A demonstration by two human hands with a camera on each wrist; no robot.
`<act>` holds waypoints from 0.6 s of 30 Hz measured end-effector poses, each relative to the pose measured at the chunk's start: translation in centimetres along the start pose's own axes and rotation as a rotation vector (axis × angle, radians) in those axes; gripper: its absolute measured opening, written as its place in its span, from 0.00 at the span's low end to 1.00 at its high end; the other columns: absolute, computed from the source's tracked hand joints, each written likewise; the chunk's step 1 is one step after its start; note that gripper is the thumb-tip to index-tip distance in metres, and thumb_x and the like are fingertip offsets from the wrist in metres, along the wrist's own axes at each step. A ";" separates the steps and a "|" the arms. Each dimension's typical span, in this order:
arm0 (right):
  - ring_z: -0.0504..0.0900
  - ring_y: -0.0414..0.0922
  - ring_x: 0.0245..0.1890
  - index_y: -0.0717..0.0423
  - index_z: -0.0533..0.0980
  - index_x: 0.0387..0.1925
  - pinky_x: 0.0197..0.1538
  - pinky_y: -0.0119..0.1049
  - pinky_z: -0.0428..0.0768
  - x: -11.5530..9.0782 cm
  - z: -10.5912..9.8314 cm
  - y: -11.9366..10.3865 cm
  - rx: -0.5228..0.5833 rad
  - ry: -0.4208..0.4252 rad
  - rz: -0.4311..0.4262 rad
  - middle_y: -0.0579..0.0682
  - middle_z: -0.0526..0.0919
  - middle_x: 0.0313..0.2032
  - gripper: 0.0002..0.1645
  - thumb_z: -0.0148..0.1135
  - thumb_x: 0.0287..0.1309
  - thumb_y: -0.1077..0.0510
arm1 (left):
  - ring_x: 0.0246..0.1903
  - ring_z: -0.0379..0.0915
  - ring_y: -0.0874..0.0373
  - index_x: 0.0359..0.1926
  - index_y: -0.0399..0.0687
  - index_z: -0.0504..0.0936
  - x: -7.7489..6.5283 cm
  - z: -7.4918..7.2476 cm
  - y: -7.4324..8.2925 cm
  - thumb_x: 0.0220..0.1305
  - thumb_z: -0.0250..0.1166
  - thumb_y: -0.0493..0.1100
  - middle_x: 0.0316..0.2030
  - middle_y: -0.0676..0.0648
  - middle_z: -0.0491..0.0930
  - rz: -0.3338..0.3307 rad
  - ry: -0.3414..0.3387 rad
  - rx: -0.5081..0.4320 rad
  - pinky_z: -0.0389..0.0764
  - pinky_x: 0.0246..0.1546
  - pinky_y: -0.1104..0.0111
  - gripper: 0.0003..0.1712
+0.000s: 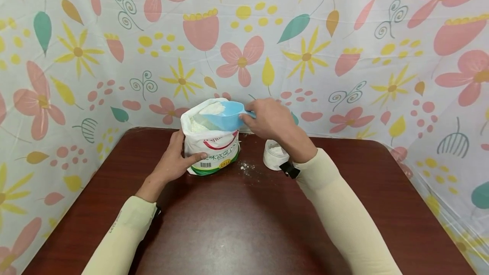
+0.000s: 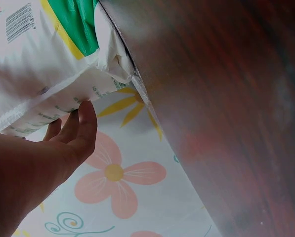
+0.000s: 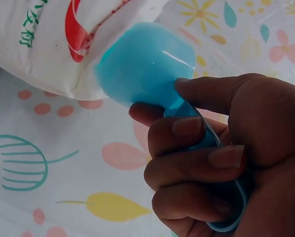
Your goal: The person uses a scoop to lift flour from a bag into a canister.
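Near the far edge of the bench (image 1: pixel 229 224), left of its middle, a white bag (image 1: pixel 212 150) is standing upright with its mouth gaping, and white powder (image 1: pixel 198 127) is showing inside it. The left hand (image 1: pixel 173 158) is steadying the bag on the side facing the bench's left edge: its grip is holding the bag, the thumb lying across the printed front while the other fingers are touching the side, as the left wrist view is showing. The right hand (image 1: pixel 267 118) is holding a blue scoop (image 1: pixel 229 119) by its handle; that grip is wrapping firmly round it, three fingers curling over the handle and the thumb pressing by the neck. The scoop's bowl is sitting at the bag's opening, reaching in from the side nearer the bench's right edge, and powder is showing at its front. Just right of the bag, also toward the far edge, a small jar (image 1: pixel 272 161) is standing with powder inside, partly hidden behind the right wrist. Between bag and jar, loose specks (image 1: pixel 245 166) are lying on the bench. A black clip (image 1: pixel 289 169) is hanging at the right cuff, pale sleeves (image 1: pixel 340 207) are covering both forearms, and a flowered cloth (image 1: pixel 240 63) is rising behind the far edge.
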State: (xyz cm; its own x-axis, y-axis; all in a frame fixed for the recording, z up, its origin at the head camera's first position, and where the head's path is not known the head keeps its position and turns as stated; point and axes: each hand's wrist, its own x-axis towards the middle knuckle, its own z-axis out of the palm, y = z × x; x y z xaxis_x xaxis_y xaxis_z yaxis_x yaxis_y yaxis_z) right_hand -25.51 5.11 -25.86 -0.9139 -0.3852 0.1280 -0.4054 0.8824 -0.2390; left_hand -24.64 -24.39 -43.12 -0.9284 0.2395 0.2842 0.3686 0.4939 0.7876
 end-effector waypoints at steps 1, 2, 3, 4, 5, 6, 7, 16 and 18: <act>0.79 0.50 0.34 0.51 0.84 0.39 0.33 0.44 0.75 -0.1 -0.1 0.1 -0.002 0.001 0.000 0.50 0.79 0.28 0.15 0.60 0.75 0.47 | 0.69 0.55 0.48 0.82 0.67 0.53 0.0 0.0 0.0 0.63 0.80 0.53 0.68 0.45 0.60 0.003 0.000 0.000 0.68 0.67 0.39 0.56; 0.79 0.50 0.34 0.51 0.85 0.40 0.34 0.44 0.75 -0.1 -0.2 0.2 -0.003 0.002 0.001 0.50 0.79 0.29 0.14 0.60 0.75 0.47 | 0.68 0.55 0.49 0.82 0.67 0.53 0.0 0.0 0.0 0.63 0.80 0.53 0.68 0.45 0.60 0.003 0.002 0.000 0.68 0.67 0.40 0.56; 0.79 0.50 0.35 0.50 0.85 0.42 0.34 0.44 0.76 -0.2 -0.4 0.3 -0.004 -0.001 0.005 0.50 0.80 0.30 0.14 0.60 0.75 0.47 | 0.68 0.55 0.49 0.82 0.67 0.53 0.0 -0.1 0.0 0.63 0.80 0.53 0.67 0.45 0.60 0.005 0.001 0.002 0.68 0.67 0.40 0.56; 0.79 0.49 0.36 0.50 0.86 0.45 0.34 0.45 0.76 -0.3 -0.5 0.3 -0.003 -0.003 0.006 0.50 0.81 0.31 0.15 0.60 0.75 0.47 | 0.68 0.55 0.48 0.82 0.67 0.52 0.0 -0.1 -0.1 0.63 0.80 0.53 0.67 0.44 0.60 0.007 0.000 0.003 0.67 0.67 0.39 0.57; 0.79 0.49 0.37 0.50 0.86 0.46 0.35 0.45 0.77 -0.4 -0.6 0.5 -0.003 -0.006 0.008 0.50 0.81 0.32 0.15 0.60 0.75 0.47 | 0.68 0.55 0.48 0.82 0.67 0.52 0.0 -0.1 -0.1 0.63 0.80 0.53 0.68 0.44 0.60 0.011 0.000 0.003 0.67 0.67 0.39 0.57; 0.80 0.49 0.38 0.50 0.87 0.48 0.36 0.45 0.77 -0.5 -0.7 0.6 -0.005 -0.010 0.012 0.50 0.82 0.34 0.15 0.60 0.75 0.46 | 0.69 0.55 0.48 0.83 0.67 0.52 0.0 -0.1 -0.1 0.63 0.80 0.53 0.68 0.44 0.60 0.012 0.001 0.003 0.66 0.67 0.38 0.58; 0.80 0.49 0.39 0.50 0.87 0.51 0.37 0.46 0.78 -0.7 -0.8 0.7 -0.002 -0.015 0.016 0.50 0.84 0.36 0.16 0.60 0.75 0.46 | 0.69 0.55 0.47 0.83 0.67 0.52 0.1 -0.1 -0.1 0.63 0.80 0.53 0.68 0.44 0.60 0.011 0.000 0.001 0.66 0.67 0.38 0.58; 0.75 0.49 0.30 0.54 0.85 0.42 0.34 0.44 0.72 -2.2 -1.8 2.3 0.012 0.027 -0.045 0.50 0.76 0.27 0.14 0.61 0.74 0.50 | 0.70 0.53 0.48 0.83 0.75 0.49 0.2 0.0 -0.1 0.62 0.80 0.53 0.71 0.45 0.59 0.004 0.002 -0.006 0.69 0.66 0.38 0.60; 0.74 0.49 0.28 0.54 0.85 0.40 0.33 0.43 0.71 -2.7 -1.9 2.7 0.013 0.048 -0.048 0.50 0.75 0.25 0.13 0.62 0.74 0.50 | 0.70 0.53 0.48 0.84 0.76 0.47 0.2 0.1 -0.1 0.62 0.80 0.53 0.71 0.45 0.59 0.002 0.004 -0.004 0.69 0.66 0.38 0.61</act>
State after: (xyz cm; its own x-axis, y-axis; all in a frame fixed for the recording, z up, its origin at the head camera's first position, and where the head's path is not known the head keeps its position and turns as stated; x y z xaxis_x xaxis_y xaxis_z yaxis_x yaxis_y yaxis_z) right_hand -24.13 9.06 -25.00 -0.8915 -0.4133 0.1853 -0.4492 0.8594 -0.2440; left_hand -24.88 -24.34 -43.19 -0.9277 0.2373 0.2883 0.3705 0.4899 0.7891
